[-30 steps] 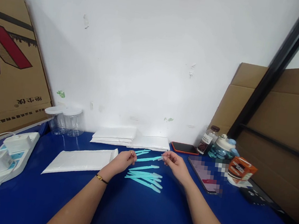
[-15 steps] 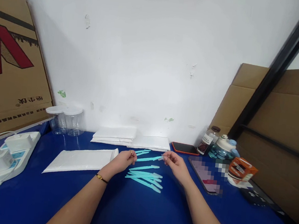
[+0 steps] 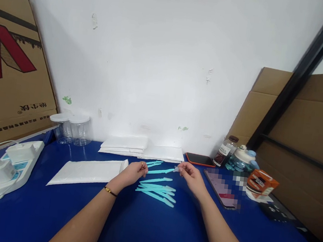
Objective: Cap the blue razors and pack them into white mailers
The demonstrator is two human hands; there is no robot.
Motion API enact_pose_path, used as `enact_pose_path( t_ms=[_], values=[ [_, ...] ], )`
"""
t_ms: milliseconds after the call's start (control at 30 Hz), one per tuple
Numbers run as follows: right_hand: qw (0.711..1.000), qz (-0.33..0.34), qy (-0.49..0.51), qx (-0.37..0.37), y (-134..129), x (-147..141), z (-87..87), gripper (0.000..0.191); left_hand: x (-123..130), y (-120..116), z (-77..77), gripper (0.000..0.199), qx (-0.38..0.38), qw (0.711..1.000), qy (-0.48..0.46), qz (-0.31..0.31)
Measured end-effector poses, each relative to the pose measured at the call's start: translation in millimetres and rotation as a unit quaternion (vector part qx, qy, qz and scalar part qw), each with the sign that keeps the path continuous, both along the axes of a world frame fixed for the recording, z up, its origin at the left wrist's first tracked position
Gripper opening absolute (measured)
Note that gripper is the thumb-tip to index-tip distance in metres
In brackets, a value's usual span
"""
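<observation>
Near the middle of the blue table, my left hand (image 3: pixel 135 172) is closed on the left end of a thin turquoise stick-like tool (image 3: pixel 158 171). Just off that tool's right tip, my right hand (image 3: pixel 189 174) pinches a small translucent cap (image 3: pixel 176 169). Several more turquoise tools (image 3: pixel 158 199) lie in a loose, partly crossed group in front of my hands, and a few (image 3: pixel 154 162) lie behind the held one. A white padded envelope (image 3: pixel 88 171) lies left of my left hand.
White packets (image 3: pixel 123 144) are stacked by the wall. To the right are an orange-edged phone (image 3: pixel 200 159), another phone (image 3: pixel 220 190), bottles (image 3: pixel 225 151) and an orange box (image 3: pixel 261 183). At left stand clear jars (image 3: pixel 81 132) and a power strip (image 3: pixel 30 162).
My right hand has moved slightly right with the cap, which now shows apart from the turquoise tool's tip. My left hand has kept its hold.
</observation>
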State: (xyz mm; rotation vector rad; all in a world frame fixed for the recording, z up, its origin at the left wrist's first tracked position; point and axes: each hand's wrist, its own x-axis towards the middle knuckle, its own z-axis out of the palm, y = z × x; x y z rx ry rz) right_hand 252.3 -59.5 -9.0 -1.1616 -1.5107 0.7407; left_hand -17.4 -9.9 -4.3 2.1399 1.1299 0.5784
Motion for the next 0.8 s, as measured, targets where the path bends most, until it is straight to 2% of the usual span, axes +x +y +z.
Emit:
enact_pose_path(
  t_ms=[267, 467, 633, 700, 800],
  values=[
    [0.999, 0.034, 0.019, -0.027, 0.1, -7.1, -2.0, 0.028, 0.9, -3.8, 2.6, 0.019, -0.003, 1.0, -0.014, -0.012],
    [0.993, 0.083, 0.04, -0.074, -1.1, -11.6, -10.4, 0.03, 0.9, -7.3, 3.8, 0.018, -0.03, 0.998, 0.023, -0.04],
    [0.983, 0.127, -0.056, -0.121, -0.2, -3.8, -13.9, 0.024, -0.6, -7.7, 4.9, 0.018, -0.011, 0.994, 0.093, -0.049],
    [0.983, 0.089, -0.128, -0.101, 1.9, 7.1, -13.5, 0.022, 0.2, -7.1, 5.3, 0.018, 0.023, 0.993, 0.104, -0.043],
    [0.971, -0.054, -0.229, -0.037, 7.6, 25.9, -15.7, 0.02, 1.0, -2.8, 2.6, 0.017, 0.103, 0.987, 0.116, 0.031]
  ],
)
